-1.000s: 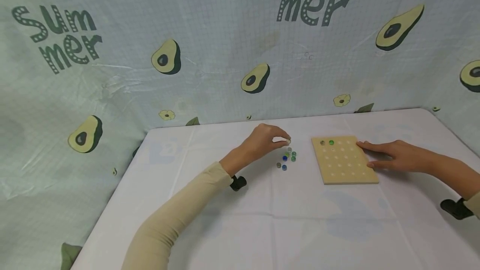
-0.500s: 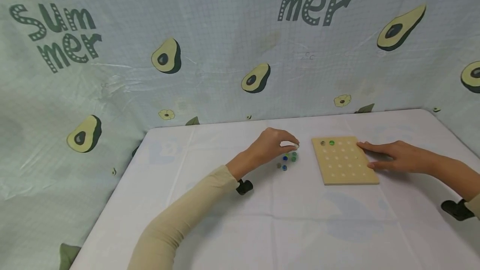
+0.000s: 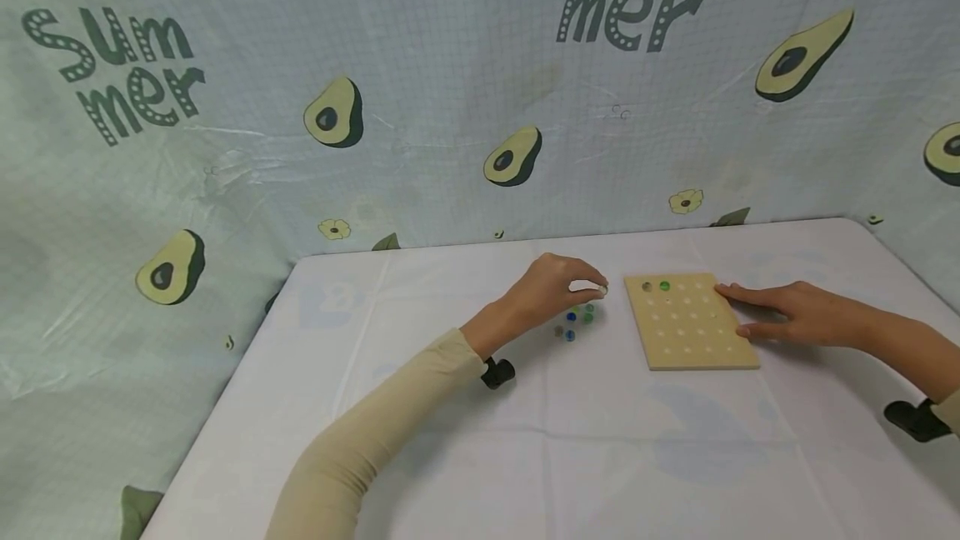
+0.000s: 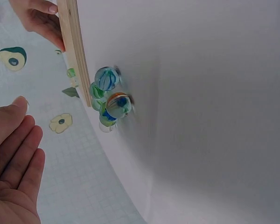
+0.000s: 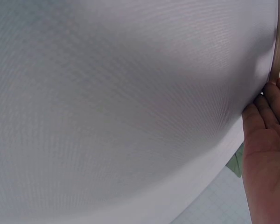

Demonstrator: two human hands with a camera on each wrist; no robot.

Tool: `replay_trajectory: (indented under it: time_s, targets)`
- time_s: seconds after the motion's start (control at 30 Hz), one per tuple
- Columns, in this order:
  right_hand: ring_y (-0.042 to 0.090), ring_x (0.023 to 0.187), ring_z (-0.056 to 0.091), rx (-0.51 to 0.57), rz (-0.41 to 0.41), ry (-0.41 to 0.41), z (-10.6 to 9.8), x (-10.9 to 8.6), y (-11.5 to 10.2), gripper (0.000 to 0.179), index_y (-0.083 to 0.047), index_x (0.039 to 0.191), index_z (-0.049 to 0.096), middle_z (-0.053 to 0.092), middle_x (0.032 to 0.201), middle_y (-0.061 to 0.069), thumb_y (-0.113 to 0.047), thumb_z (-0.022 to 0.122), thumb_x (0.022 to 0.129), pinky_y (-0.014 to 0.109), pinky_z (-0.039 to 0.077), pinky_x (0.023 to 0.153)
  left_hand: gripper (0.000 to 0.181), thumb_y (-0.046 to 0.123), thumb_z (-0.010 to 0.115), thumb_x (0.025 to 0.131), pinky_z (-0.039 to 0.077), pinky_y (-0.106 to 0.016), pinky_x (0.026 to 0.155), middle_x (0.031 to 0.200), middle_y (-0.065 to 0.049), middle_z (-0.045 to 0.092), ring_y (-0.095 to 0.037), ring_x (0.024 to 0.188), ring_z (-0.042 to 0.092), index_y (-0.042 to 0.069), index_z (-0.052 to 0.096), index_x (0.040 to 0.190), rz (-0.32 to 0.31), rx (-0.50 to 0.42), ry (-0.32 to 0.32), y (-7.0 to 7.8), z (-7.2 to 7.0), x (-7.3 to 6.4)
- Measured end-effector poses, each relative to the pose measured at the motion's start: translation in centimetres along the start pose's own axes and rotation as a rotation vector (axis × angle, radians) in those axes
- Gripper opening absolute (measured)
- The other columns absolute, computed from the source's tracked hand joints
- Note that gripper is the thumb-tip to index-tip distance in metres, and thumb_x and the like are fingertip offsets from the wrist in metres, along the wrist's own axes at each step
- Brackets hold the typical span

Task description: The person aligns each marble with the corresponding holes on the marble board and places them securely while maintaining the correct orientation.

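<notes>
Clock directions here run from the middle of the pegboard-like wooden board (image 3: 692, 342) in the head view, which lies flat on the white tablecloth (image 3: 615, 457). The step in hand looks like carrying one marble over to the board. At about half past nine, just beside the board, the person's left hand (image 3: 553, 286) pinches a small pale piece (image 3: 603, 290) between thumb and forefinger, probably a clear marble, though it is too small to be sure. The loose glass marbles (image 3: 572, 317) lie grouped at nine o'clock, near that hand. At three o'clock the right hand (image 3: 798, 312) touches the board's edge, thumb and forefinger well apart, apparently steadying it. A dull, brownish marble (image 3: 647, 287) and a green marble (image 3: 664, 286) sit on the board between ten and eleven. The next move seems to call for shifting the pinched piece toward three o'clock, over a free pale hollow, then lowering it and parting the fingertips gently so it does not roll, while the right hand braces the board.
</notes>
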State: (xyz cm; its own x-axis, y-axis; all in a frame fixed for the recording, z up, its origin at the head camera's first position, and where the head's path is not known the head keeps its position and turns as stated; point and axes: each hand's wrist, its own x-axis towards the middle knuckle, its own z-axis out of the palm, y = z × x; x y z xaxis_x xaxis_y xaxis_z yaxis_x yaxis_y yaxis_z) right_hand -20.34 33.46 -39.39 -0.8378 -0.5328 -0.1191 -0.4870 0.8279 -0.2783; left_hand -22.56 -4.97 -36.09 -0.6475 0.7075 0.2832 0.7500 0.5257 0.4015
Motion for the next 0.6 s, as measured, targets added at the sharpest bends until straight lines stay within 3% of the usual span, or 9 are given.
replay_trajectory:
  time_s: [0.23, 0.6]
  targets:
    - [0.047, 0.122, 0.059, 0.008, 0.003, -0.001, -0.1, -0.1, -0.1, 0.071, -0.009, 0.152, 0.048, 0.050, 0.147, 0.027, -0.046, 0.069, 0.096, 0.059, 0.051, 0.091, 0.024, 0.021, 0.073, 0.096, 0.048, -0.013, 0.095, 0.115, -0.001, 0.076, -0.010, 0.111, 0.069, 0.009, 0.077, 0.116, -0.008, -0.023, -0.004, 0.2, 0.6, 0.4]
    - [0.046, 0.123, 0.059, 0.010, 0.000, -0.003, -0.1, 0.0, 0.0, 0.071, -0.007, 0.151, 0.048, 0.050, 0.148, 0.026, -0.046, 0.069, 0.095, 0.059, 0.050, 0.093, 0.022, 0.019, 0.073, 0.095, 0.048, -0.012, 0.093, 0.114, -0.003, 0.076, -0.014, 0.109, 0.071, 0.007, 0.078, 0.114, 0.036, -0.049, 0.028, 0.7, 1.8, 1.0]
